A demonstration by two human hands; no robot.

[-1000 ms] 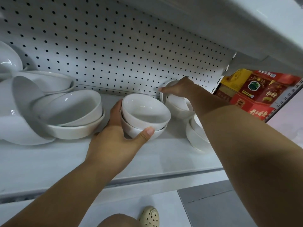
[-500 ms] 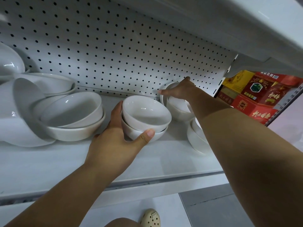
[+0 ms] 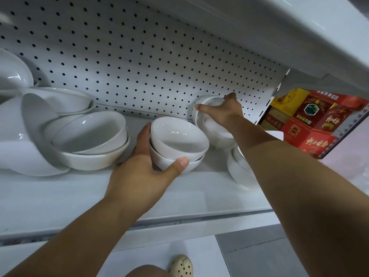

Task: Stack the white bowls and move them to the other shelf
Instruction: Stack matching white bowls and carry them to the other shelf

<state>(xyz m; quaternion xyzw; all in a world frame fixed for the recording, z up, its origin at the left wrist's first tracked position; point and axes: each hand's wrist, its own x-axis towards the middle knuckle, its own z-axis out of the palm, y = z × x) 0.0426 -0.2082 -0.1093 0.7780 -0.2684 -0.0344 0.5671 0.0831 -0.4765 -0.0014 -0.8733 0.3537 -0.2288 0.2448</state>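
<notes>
Right now the left hand (image 3: 143,172) grips a stack of two white bowls (image 3: 177,144) approx mid-way along the shelf (image 3: 99,194). The thumb presses the front of the lower bowl & the other fingers (image 3: 142,134) curl round the stack's far left side. The top bowl sits nested in the lower one, opening up, a bit tilted. The hand hides part of the base, so can't tell if the stack is resting on the shelf or just off it.

The right hand (image 3: 221,113) is further back, close to the pegboard wall (image 3: 139,56). Thumb & fingers are hooked over the rim of a tilted bowl (image 3: 208,100) that's tipped up on edge. Directly below that hand sits another small bowl (image 3: 217,136), just beside the stack. Nearer the shelf's right end are more small bowls (image 3: 237,170), partly hidden behind the right forearm.

On the left of the shelf:
- nested big bowls (image 3: 89,140), just beside the left hand
- a wide bowl (image 3: 65,100) behind them
- a large bowl on its side (image 3: 18,140) at the frame edge

Past the shelf's right end are red & yellow boxes (image 3: 311,124). An upper shelf (image 3: 259,27) runs overhead. Below, a beige shoe w/ holes (image 3: 181,264) is on the floor (image 3: 259,254).
</notes>
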